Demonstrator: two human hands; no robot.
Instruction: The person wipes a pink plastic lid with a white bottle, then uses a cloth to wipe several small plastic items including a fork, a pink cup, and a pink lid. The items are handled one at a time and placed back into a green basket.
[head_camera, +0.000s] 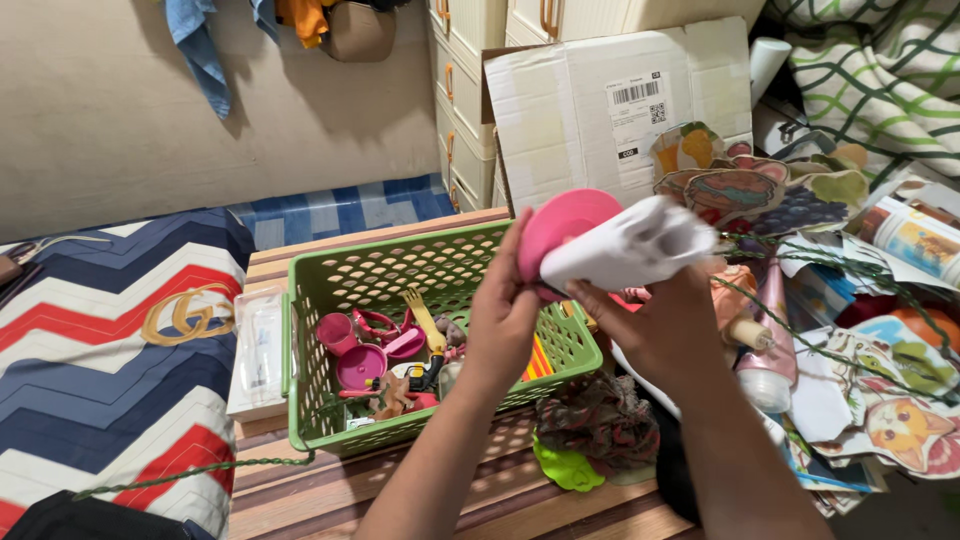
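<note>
My left hand (500, 320) grips the lower edge of a round pink toy plate (560, 225), held upright above the green plastic basket (315, 300). My right hand (665, 330) holds a white cloth or wipe (625, 245) pressed against the plate's face. Both hands are raised over the basket's right end. In the basket lie pink toy cups (345, 345), a pink lid, a yellow toy fork (425, 320) and other small toys.
The basket sits on a wooden slatted surface (500, 490). A chevron-patterned cushion (110, 360) lies left. A white cardboard box (600, 100) stands behind. Colourful paper cut-outs (900, 400), a bottle (770, 350) and crumpled fabric (600, 420) crowd the right side.
</note>
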